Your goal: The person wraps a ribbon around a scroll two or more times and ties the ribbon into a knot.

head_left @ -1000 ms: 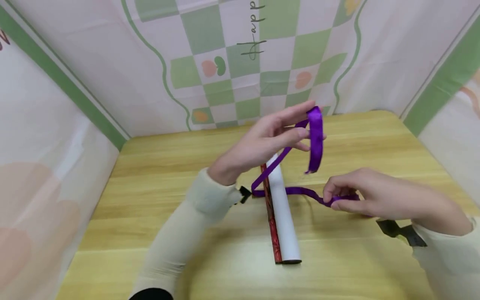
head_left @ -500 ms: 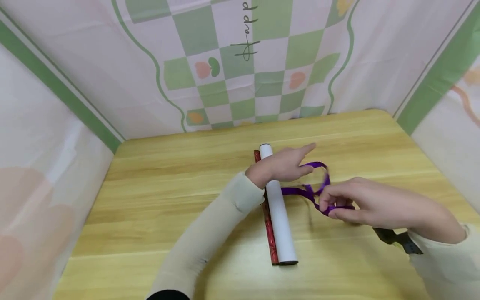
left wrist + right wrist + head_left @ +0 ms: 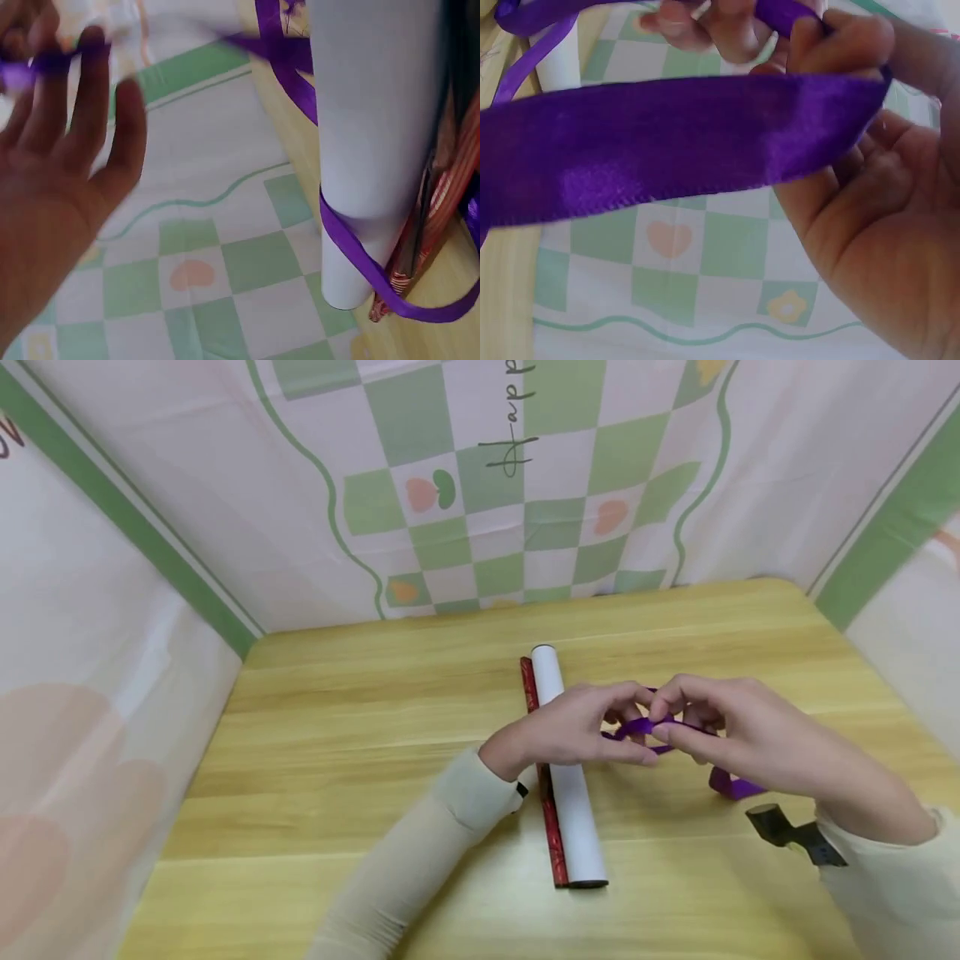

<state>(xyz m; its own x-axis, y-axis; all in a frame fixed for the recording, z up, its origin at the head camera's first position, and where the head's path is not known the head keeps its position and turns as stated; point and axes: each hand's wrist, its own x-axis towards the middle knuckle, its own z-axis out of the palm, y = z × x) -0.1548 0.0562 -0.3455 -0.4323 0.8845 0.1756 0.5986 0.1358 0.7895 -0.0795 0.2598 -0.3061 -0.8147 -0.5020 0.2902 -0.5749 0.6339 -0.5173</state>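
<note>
A white roll (image 3: 576,814) with a dark end lies lengthwise on the table, a red patterned strip (image 3: 553,835) along its left side. Purple ribbon (image 3: 360,259) runs across the roll and strip in the left wrist view. My right hand (image 3: 750,735) pinches the ribbon between thumb and fingertips, right of the roll; a loose length hangs below it. Reaching over the roll, my left hand (image 3: 573,722) touches the ribbon beside the right fingertips, its thumb apart from the fingers. In the right wrist view a wide stretch of ribbon (image 3: 667,150) partly covers the fingers.
The wooden table (image 3: 337,710) extends on both sides of the roll. Behind it hangs a white cloth (image 3: 300,527) with green checks, and similar cloth stands at left and right. A black wrist mount (image 3: 795,835) sits at the right cuff.
My left hand has come down from above the roll, carrying ribbon rightward to meet the right hand. The right hand keeps hold of the ribbon and has risen slightly.
</note>
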